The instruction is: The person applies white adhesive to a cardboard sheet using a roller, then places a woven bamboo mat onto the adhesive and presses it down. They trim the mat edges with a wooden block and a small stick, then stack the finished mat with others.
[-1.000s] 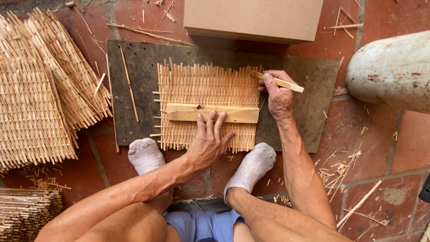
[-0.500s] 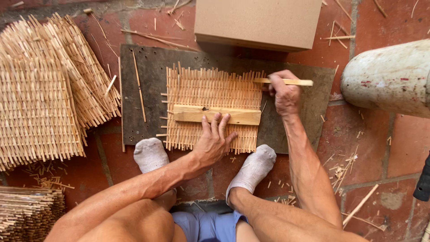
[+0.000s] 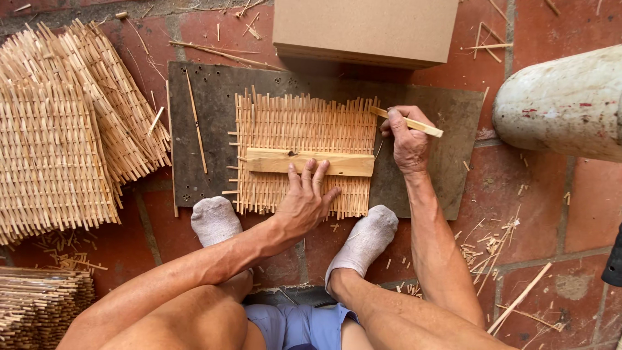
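A woven mat of thin bamboo strips lies on a dark flat board on the brick floor. Across the mat's middle rests a pale wooden block. My left hand lies flat on the mat's lower half, fingertips touching the block's lower edge. My right hand is at the mat's right edge, closed around a short flat bamboo stick that points up and left toward the weave. My two feet in grey socks rest at the board's near edge.
Finished woven mats are stacked at the left, with a bundle of strips at the lower left. A cardboard box sits behind the board. A large whitish rounded vessel lies at the right. Bamboo scraps litter the bricks.
My right hand has shifted slightly with the stick along the mat's right edge. My left hand stays pressed on the mat below the block. The view moved a little.
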Demonstrator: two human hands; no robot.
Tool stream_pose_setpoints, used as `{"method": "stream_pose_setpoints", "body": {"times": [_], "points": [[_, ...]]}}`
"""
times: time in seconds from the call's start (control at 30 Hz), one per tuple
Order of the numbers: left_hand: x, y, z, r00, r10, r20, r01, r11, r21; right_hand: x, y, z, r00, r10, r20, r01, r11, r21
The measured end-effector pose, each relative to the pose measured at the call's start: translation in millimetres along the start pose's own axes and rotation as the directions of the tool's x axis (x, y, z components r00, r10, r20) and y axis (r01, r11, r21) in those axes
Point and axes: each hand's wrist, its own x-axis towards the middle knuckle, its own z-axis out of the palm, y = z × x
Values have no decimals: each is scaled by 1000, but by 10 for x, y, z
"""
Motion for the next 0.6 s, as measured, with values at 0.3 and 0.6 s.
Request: {"method": "stream_pose_setpoints", "body": {"times": [0.3,0.6], "points": [[1,-56,-82,999,13,37,-12,1000,-29,41,-88,-2,998,55,-39,-56,998,-17],[-18,-83,-153,997,17,73,-15,999,-29,17,-251,498,999,25,46,-24,1000,-16]]}}
